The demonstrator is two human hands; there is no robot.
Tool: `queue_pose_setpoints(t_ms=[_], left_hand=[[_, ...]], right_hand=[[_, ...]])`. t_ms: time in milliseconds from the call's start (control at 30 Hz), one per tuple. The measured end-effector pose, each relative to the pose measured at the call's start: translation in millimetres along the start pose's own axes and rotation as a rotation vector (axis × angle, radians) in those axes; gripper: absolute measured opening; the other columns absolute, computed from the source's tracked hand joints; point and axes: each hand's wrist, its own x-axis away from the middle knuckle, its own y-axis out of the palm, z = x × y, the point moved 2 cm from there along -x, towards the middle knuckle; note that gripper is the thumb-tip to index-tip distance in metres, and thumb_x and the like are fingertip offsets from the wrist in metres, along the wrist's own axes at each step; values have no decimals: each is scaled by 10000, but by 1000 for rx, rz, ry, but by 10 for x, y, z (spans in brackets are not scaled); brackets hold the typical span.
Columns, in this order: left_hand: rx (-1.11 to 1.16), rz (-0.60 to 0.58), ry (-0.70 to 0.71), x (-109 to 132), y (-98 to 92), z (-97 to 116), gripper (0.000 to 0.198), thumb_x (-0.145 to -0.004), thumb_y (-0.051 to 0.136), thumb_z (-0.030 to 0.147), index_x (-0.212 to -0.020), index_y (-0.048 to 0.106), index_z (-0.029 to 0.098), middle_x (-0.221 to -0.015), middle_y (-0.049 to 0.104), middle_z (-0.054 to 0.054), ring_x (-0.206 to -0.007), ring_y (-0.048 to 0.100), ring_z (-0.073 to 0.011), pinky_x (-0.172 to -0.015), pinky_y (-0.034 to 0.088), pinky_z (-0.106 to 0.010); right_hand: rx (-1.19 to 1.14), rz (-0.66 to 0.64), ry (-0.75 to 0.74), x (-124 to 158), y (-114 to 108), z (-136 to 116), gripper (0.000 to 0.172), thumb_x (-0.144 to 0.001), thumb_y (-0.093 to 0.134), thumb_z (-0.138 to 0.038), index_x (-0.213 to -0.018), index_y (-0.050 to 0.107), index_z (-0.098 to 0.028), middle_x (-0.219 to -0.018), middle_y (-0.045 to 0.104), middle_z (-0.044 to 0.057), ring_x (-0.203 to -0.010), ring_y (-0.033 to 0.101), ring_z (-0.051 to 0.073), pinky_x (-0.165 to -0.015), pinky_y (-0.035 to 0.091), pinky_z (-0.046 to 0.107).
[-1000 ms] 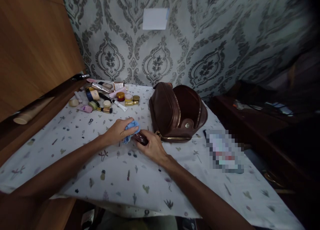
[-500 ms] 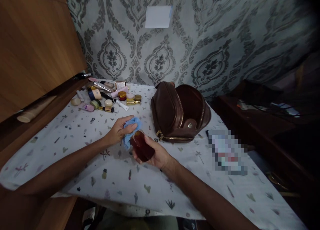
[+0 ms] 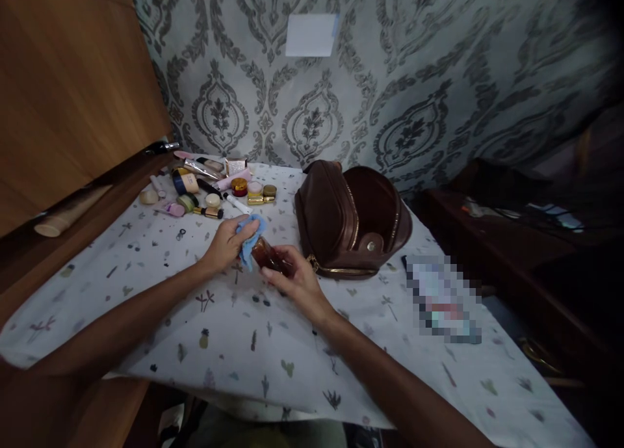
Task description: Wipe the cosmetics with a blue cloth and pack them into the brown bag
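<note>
So the left hand point(image 3: 228, 243) has a blue cloth point(image 3: 249, 241) bunched against one end of a translucent brown bottle point(image 3: 268, 253), right hand point(image 3: 298, 276) gripping the other, just left of the brown zip bag point(image 3: 324, 214). Cosmetic jars point(image 3: 238, 187) sit farther left of it.

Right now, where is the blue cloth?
In the head view, the blue cloth is just left of centre, gripped in the left hand at the end of the brown container that the right hand holds, left of the brown bag.

Cosmetics point(image 3: 238, 187) lie left of the bag point(image 3: 324, 217) on the tablecloth point(image 3: 234, 363), beyond the bottle point(image 3: 266, 254).
</note>
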Motion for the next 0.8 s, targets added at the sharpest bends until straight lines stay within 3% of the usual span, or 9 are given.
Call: queue_pose_setpoints(t_ms=[167, 267, 367, 433, 533, 700, 800], left_hand=[[-93, 51, 74, 20, 10, 27, 435, -935, 469, 567, -737, 486, 180, -641, 423, 36, -597, 402, -117, -565, 349, -236], [-268, 111, 134, 74, 48, 32, 365, -987, 400, 500, -937, 558, 175, -696, 505, 20, -653, 484, -140, -655, 421, -255], [-373, 84, 253, 139, 137, 28, 415, -1025, 323, 414, -1309, 490, 162, -1020, 641, -72, -969, 602, -198, -909, 477, -327], [-438, 42, 347, 186, 205, 27, 456, -1033, 301, 357, -1432, 412, 167, -1291, 571, -132, -1229, 525, -230, -1071, 417, -385], [-568, -25, 464, 260, 290, 37, 450, -1028, 312, 292, -1452, 432, 197, -1456, 435, -153, -1363, 421, -257, -1135, 380, -428], [-667, -72, 727, 353, 345, 73, 401, -1001, 391, 222, -1383, 514, 230, -1398, 439, -142, -1302, 436, -274, -1081, 423, -466], [-648, -21, 726, 329, 294, 65, 367, -1002, 406, 235, -1337, 554, 227, -1220, 506, -113, -1149, 497, -237, -998, 466, -407]], right_hand=[[-390, -151, 190, -6, 38, 44, 410, -716, 802, -484, -989, 686, -201, -925, 697, 24, -819, 653, 166, -651, 469, 246], [-545, -160, 234, -10, 59, 55, 388, -725, 815, -458, -1001, 718, -204, -887, 708, 15, -778, 636, 138, -638, 465, 230], [-629, -126, 226, -24, 59, 55, 304, -752, 809, -415, -973, 728, -223, -866, 711, -5, -741, 610, 120, -644, 482, 229], [-667, -84, 223, -45, 42, 64, 280, -744, 821, -386, -958, 728, -230, -901, 717, -8, -772, 616, 123, -676, 508, 235], [-707, 4, 201, -92, -11, 76, 262, -718, 844, -343, -921, 729, -224, -938, 721, -11, -824, 627, 124, -741, 541, 241], [-711, 64, 144, -149, -93, 24, 241, -751, 817, -379, -914, 735, -221, -931, 724, -11, -816, 625, 119, -714, 548, 221], [-690, 40, 141, -138, -100, -4, 291, -737, 827, -397, -942, 741, -209, -935, 727, -3, -807, 628, 123, -669, 549, 220]])
